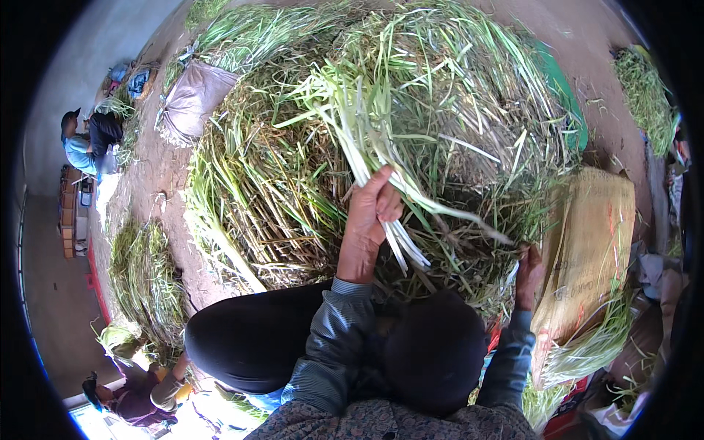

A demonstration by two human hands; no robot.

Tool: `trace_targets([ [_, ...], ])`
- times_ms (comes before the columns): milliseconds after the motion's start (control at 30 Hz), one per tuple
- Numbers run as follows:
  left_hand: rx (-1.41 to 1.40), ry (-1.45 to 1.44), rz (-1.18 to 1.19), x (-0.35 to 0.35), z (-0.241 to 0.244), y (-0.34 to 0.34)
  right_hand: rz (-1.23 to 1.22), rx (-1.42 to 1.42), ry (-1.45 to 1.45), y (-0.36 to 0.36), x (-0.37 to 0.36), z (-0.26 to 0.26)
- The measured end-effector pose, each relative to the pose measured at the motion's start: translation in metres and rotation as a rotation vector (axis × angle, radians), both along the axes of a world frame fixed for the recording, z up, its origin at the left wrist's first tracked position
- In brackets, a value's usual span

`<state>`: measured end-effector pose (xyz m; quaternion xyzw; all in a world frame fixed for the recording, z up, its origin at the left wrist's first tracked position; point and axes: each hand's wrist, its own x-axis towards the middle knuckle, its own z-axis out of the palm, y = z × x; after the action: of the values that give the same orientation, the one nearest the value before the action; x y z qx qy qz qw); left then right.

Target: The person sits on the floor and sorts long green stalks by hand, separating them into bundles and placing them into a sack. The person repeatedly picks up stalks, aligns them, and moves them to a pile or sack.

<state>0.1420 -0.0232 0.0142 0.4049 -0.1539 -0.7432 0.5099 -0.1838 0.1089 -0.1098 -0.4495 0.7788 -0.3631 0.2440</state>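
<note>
My left hand (374, 209) is closed around a bunch of long green-and-white leafy stalks (357, 132). The leaves fan out beyond the fist, and pale cut-looking ends (406, 247) stick out below it. One long stalk (456, 212) slants from the bunch to my right hand (529, 272), whose fingertips pinch at its thin, brownish end; the grip is small and a little blurred. Beneath both hands spreads a big heap of cut stalks and leaves (286, 192), green mixed with dry brown. My bent knees (253, 335) in dark trousers lie against its near side.
At right lies a tan woven sack (594, 236) with printed writing, green leaves (594, 341) on its lower end. A tied pale sack (195, 99) touches the heap's left. Another stalk pile (146, 275) is farther left. Two people sit at left, one upper (82, 146), one lower (137, 396).
</note>
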Motion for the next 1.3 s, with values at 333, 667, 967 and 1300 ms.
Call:
trace_targets([
  [333, -0.067, -0.141, -0.068, -0.012, 0.011, 0.008, 0.536, -0.085, -0.811, -0.106, 0.162, 0.106],
  [667, -0.071, -0.106, -0.029, -0.009, 0.001, 0.006, 0.438, -0.126, -0.555, -0.075, 0.121, 0.104],
  [967, -0.029, -0.154, 0.025, -0.006, 0.001, 0.009, 0.285, -0.285, -0.777, -0.093, 0.146, 0.1],
  [1300, -0.151, -0.179, -0.004, 0.003, -0.007, 0.007, 0.296, 0.096, 0.345, 0.026, -0.027, 0.042],
])
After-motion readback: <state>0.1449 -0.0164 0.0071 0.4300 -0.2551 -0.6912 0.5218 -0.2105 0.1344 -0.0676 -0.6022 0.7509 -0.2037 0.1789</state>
